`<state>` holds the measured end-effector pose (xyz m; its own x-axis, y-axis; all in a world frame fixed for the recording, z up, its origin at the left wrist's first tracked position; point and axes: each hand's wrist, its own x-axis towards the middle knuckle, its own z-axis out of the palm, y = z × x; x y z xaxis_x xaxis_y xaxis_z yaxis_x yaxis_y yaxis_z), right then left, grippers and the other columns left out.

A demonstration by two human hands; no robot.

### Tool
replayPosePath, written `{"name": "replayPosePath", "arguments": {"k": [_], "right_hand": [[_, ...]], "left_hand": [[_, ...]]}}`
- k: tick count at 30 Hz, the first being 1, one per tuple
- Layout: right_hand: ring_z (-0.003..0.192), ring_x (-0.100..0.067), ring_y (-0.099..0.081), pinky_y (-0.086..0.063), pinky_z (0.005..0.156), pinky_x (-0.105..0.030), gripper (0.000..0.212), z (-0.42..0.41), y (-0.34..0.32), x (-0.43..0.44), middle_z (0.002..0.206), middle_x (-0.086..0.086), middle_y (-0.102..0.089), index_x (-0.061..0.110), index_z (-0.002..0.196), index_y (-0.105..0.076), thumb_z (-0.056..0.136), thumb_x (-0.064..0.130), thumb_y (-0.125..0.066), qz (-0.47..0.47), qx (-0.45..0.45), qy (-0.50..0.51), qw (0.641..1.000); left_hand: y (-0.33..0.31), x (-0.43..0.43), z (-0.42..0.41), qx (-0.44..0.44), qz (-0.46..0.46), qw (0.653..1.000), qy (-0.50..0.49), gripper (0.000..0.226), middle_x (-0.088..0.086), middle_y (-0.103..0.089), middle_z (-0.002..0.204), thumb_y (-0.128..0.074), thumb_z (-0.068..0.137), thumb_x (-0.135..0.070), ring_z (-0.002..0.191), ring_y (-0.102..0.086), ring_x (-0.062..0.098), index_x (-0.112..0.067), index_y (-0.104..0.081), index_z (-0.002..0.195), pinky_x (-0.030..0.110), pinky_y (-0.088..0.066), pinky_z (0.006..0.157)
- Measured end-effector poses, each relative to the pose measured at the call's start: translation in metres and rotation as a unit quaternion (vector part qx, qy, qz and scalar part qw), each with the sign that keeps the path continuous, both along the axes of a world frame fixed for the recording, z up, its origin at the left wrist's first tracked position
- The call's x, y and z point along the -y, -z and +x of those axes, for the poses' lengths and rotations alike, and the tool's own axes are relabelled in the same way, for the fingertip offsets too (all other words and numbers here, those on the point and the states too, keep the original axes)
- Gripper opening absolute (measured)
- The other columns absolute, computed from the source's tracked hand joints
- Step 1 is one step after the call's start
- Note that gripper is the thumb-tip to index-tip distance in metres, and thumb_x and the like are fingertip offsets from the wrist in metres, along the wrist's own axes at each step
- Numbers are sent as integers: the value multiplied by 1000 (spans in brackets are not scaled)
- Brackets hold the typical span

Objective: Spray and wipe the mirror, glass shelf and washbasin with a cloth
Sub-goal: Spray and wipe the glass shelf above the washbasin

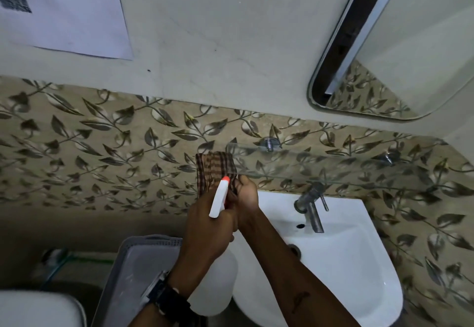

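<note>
A white spray bottle [218, 197] with an orange nozzle tip is gripped around its neck by the left hand [209, 231]. The nozzle is pointed up and away from the person, and the translucent body hangs below the fist. A brown checked cloth [214, 168] is pinched by the right hand [246, 196], with the fingers curled into its lower edge. The cloth is held up just beyond the nozzle, so that its top right corner is seen through the left end of the glass shelf [333, 166]. The two hands are held close side by side, and they appear to touch.

The glass shelf is fixed to the leaf-patterned wall tiles on metal pegs and runs off to the right of the right hand. The white washbasin [354, 257] is found directly below and to the right of the right forearm. Its steel tap [311, 207] is set just right of that hand. The mirror [415, 44] is mounted well above and to the right of both hands.

A dark wristwatch [165, 294] is worn on the left wrist. A grey perforated basket [143, 265] is seen below and to the left of the left hand. A printed sheet of paper [66, 16] is stuck to the wall far above and to the left.
</note>
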<state>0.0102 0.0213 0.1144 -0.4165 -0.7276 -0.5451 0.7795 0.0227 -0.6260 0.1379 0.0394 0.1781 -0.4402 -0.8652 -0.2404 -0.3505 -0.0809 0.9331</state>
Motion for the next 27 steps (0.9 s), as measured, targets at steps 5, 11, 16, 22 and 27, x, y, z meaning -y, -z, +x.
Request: {"name": "replayPosePath", "arguments": {"k": [5, 11, 16, 22, 27], "right_hand": [[65, -22, -74, -50, 73, -34, 75, 4, 9, -20, 73, -12, -74, 6, 67, -79, 103, 52, -32, 21, 38, -31, 999], [111, -33, -69, -54, 98, -49, 52, 1, 42, -96, 120, -17, -73, 4, 122, -70, 86, 40, -64, 101, -53, 77, 991], [100, -11, -71, -57, 92, -38, 40, -12, 7, -150, 105, 1, -77, 14, 119, -72, 82, 23, -82, 193, -327, 219, 899], [68, 8, -62, -45, 62, -13, 11, -52, -74, -131, 80, 9, -69, 15, 103, -70, 94, 20, -68, 213, -611, 233, 726], [81, -21, -67, -50, 68, -30, 20, -68, -67, -77, 99, -8, -74, 12, 113, -70, 95, 19, -64, 352, -653, 43, 669]], "left_hand": [[-1, -3, 1, 3, -35, 999, 2, 32, 11, -56, 53, -59, 76, 9, 46, -58, 24, -9, -47, 53, 26, -41, 39], [8, -11, -6, -23, -27, 999, 14, 30, 6, -65, 61, -59, 83, 8, 62, -68, 33, -18, -65, 70, 43, -58, 56], [16, -24, -14, -42, 14, 998, 53, 23, 5, -65, 60, -56, 87, 5, 53, -62, 20, -15, -67, 85, 32, -55, 48], [12, -39, -17, -61, 29, 996, 62, 20, 2, -62, 59, -55, 85, 5, 47, -57, 12, -11, -67, 85, 27, -51, 44], [6, -44, -9, -67, 22, 995, 66, 21, 2, -62, 62, -53, 86, 5, 48, -56, 10, -13, -64, 85, 26, -49, 46]]}}
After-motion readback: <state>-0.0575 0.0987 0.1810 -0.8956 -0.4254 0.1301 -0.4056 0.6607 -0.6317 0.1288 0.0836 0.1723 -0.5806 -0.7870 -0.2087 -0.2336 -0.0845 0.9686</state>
